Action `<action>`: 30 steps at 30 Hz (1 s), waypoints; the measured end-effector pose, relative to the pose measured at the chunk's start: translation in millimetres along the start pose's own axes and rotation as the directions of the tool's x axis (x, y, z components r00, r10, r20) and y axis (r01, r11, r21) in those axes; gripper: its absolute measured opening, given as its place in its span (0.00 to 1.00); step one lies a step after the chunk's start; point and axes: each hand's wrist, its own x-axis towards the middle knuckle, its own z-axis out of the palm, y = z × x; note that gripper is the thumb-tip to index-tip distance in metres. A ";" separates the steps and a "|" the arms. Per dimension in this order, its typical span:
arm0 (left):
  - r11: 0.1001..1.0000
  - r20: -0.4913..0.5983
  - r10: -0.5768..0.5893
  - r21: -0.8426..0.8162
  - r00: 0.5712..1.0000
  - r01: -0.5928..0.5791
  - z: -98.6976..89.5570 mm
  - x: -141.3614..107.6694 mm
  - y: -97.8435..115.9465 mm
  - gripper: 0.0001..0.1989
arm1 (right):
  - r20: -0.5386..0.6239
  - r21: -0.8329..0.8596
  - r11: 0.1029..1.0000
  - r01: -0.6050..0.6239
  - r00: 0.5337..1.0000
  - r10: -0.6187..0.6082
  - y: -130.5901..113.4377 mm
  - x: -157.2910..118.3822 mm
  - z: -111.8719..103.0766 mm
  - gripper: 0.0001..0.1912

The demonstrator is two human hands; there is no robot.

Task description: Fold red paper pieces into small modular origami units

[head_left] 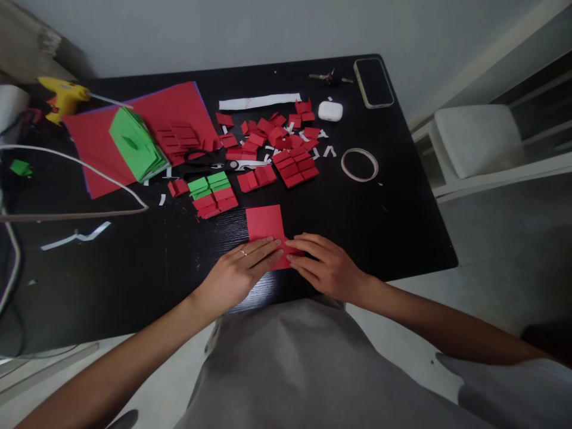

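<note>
A red sheet of paper (pixel 264 220) lies on the black table near its front edge. My left hand (pixel 241 268) rests on the lower part of the sheet, fingers stretched out flat and pressing it down, a ring on one finger. At the sheet's right edge, my right hand (pixel 328 265) has its fingers bent around a red part of the paper that sticks out between them. The fingertips of both hands nearly meet. What lies beneath the fingers is partly hidden. Just beyond the sheet sit folded red paper pieces (pixel 257 179) and a joined green-and-red piece (pixel 213 195).
Scissors (pixel 201 165), a pile of folded red pieces (pixel 268 134) and white paper scraps lie further back. At left are a yellow glue gun (pixel 67 98), green paper (pixel 136 146) and a white cable (pixel 89 164). Tape (pixel 360 165), an earbud case (pixel 330 111), keys (pixel 330 77) and a phone (pixel 374 83) are right.
</note>
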 end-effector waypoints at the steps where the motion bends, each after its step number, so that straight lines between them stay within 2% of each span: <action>1: 1.000 -0.002 -0.005 -0.005 1.000 0.005 0.3 -0.3 0.3 0.22 | 0.000 -0.002 1.000 0.004 1.000 -0.004 0.1 -0.2 0.3 0.10; 9: 1.000 0.000 -0.013 0.000 1.000 0.013 1.9 -1.8 1.4 0.21 | 0.062 -0.042 0.998 -0.050 0.997 0.053 -4.0 -2.8 -1.9 0.13; 13: 0.999 0.006 -0.002 0.043 1.000 0.002 1.4 -0.8 1.9 0.20 | 0.098 -0.117 0.993 -0.030 0.994 0.042 -6.3 -3.0 -8.1 0.12; 17: 0.997 0.007 0.015 0.075 1.000 -0.016 0.5 0.7 2.4 0.18 | 0.066 -0.177 0.984 -0.023 0.997 0.036 -9.2 -6.1 -14.3 0.11; 24: 0.996 0.001 0.021 0.082 1.000 -0.021 -0.3 1.5 2.0 0.17 | 0.070 -0.185 0.980 -0.067 0.994 0.081 -15.9 -13.1 -24.1 0.13; 28: 0.996 -0.002 0.020 0.084 1.000 -0.020 0.7 1.6 2.5 0.17 | 0.015 -0.132 0.987 -0.093 0.995 0.095 -13.5 -5.9 -22.4 0.11; 30: 0.997 -0.005 0.016 0.078 1.000 -0.016 1.1 2.0 3.4 0.18 | 0.005 -0.111 0.991 -0.071 0.997 0.072 -11.1 -0.6 -17.8 0.13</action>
